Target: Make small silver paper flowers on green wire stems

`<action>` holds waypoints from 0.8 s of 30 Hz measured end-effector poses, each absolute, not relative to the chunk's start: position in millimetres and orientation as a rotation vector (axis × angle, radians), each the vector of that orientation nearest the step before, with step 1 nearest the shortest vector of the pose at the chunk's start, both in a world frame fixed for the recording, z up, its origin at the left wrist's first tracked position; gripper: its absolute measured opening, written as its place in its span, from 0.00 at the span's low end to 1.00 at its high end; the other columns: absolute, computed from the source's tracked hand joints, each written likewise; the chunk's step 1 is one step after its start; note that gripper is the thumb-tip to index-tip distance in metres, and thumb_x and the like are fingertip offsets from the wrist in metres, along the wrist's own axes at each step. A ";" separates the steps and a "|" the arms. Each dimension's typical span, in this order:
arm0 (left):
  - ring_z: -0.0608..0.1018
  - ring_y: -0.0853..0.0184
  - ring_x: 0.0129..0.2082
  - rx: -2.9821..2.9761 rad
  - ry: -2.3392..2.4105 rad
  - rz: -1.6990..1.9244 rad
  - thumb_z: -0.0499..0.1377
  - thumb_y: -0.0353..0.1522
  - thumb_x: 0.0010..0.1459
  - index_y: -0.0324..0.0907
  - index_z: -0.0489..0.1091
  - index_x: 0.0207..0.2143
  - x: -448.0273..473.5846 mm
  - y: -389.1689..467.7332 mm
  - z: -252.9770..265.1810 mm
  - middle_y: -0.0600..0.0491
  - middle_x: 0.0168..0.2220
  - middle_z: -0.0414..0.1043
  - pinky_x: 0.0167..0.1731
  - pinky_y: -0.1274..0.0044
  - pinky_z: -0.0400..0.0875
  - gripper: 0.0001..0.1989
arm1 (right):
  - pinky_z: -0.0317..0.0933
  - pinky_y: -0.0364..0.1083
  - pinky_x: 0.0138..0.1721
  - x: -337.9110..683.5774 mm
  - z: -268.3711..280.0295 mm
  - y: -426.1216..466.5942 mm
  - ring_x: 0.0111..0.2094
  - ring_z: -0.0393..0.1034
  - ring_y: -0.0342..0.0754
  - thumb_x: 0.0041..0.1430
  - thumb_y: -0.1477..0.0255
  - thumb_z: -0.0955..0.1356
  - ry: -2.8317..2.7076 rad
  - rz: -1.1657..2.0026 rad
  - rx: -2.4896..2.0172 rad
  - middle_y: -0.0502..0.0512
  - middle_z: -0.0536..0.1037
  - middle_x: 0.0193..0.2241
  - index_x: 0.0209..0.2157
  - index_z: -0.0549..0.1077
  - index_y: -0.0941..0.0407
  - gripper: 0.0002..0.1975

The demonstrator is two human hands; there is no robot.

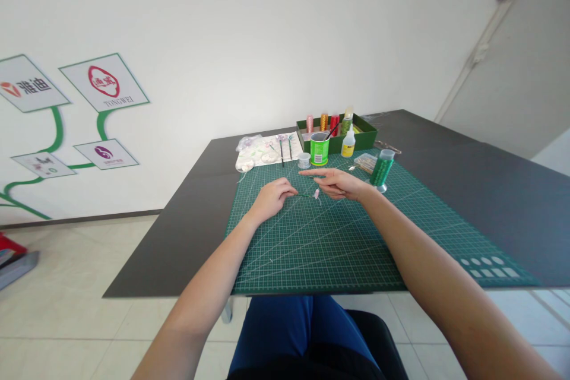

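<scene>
My left hand is closed, its fingertips pinching a thin green flower stem just above the mat. At the stem's right end sits a small pale pink flower. My right hand hovers beside the flower, index finger stretched to the left and the other fingers partly bent. Nothing plainly shows in that hand. Both hands are over the green cutting mat. Just right of my right hand stands a spool of green thread.
Behind the hands are a green tin, a small white jar, a glue bottle and a green box with thread spools. White paper with brushes lies back left. The black table meets a white wall.
</scene>
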State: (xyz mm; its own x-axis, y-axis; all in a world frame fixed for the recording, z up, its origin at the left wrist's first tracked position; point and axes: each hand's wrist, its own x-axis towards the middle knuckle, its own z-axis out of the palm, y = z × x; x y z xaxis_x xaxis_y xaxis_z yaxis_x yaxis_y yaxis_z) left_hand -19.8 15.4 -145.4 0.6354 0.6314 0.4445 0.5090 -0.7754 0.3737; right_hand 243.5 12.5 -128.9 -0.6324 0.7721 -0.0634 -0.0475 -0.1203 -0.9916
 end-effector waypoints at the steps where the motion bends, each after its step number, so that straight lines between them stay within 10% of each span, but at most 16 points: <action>1: 0.79 0.66 0.40 2.644 0.934 0.839 0.58 0.25 0.65 0.42 0.80 0.39 -19.7 15.2 -145.1 0.51 0.39 0.78 0.41 0.74 0.72 0.10 | 0.44 0.37 0.11 243.8 -129.9 13.3 0.10 0.40 0.37 0.65 0.71 0.67 -1.572 1.812 -0.823 0.36 0.57 0.09 0.71 0.56 0.65 0.36; 24: 0.78 0.66 0.39 2.645 0.902 0.862 0.58 0.25 0.65 0.42 0.79 0.40 -19.3 14.5 -146.3 0.51 0.39 0.77 0.41 0.74 0.72 0.10 | 0.46 0.38 0.13 243.1 -135.6 15.9 0.11 0.44 0.37 0.65 0.68 0.68 -1.650 1.763 -0.874 0.37 0.58 0.10 0.71 0.57 0.63 0.36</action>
